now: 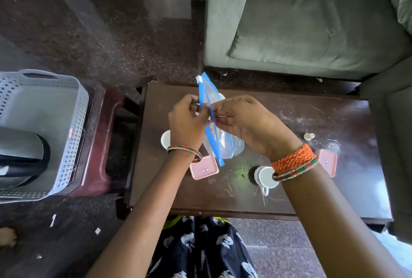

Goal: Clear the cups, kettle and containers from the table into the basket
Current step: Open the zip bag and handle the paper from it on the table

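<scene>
Over the dark wooden table (301, 188), my left hand (186, 121) and my right hand (243, 121) both pinch a clear zip bag with blue edges (211, 99), held upright between them. On the table stand a white cup (165, 139) by my left wrist, a white mug (264, 177) under my right wrist, a clear glass (238, 145) behind the bag, and two pink-lidded containers (204, 169) (327, 162). The grey kettle (20, 157) lies inside the white perforated basket (73, 108) at the left.
The basket rests on a maroon plastic stool (98, 144) left of the table. A small white bottle (308, 136) stands on the table's right part. A grey-green sofa (312, 21) sits behind the table, an armchair (394, 133) at its right end.
</scene>
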`<state>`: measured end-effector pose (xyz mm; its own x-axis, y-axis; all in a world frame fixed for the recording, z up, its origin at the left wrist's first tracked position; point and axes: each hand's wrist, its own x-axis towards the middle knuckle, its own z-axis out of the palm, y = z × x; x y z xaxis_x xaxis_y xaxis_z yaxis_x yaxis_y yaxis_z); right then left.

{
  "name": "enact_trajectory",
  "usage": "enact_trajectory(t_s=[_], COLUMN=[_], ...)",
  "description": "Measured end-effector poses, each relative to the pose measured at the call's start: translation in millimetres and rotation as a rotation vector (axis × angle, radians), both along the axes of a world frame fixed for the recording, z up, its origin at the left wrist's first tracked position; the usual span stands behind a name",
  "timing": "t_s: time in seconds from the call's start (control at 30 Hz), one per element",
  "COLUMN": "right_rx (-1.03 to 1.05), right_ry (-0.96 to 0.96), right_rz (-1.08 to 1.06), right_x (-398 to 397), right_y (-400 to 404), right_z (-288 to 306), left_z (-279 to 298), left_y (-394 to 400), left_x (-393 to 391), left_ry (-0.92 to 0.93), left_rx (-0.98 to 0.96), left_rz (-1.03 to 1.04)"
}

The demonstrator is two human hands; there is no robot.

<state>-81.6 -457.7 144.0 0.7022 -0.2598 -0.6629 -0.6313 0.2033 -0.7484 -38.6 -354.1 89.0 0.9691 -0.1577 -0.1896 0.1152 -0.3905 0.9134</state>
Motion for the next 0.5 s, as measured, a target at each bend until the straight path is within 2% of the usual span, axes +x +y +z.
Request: enact_trajectory(t_s=[0.07,0.13,0.37,0.5], right_rx=[0.055,-0.005,-0.620,-0.870], right_ry=[0.028,0.047,0.054,-0.255], right_rz=[0.029,0.066,0.393,0.539], right_x=[-1.9,-1.5,-2.0,2.3], right_y=[0.7,1.9,0.3,5.2], right_z=[-6.4,-11.7,-33.0,-46.4], left_z=[2.1,5.5,13.9,20.0], left_y=[0.1,-0.6,1.4,-0.1], left_x=[-2.6,-3.8,-4.6,-8.3], left_ry=[0.040,0.033,-0.034,-0.107], left_rx=[-0.026,-0.024,-0.015,0.018], left_rz=[-0.013,-0.011,-0.041,-0.118])
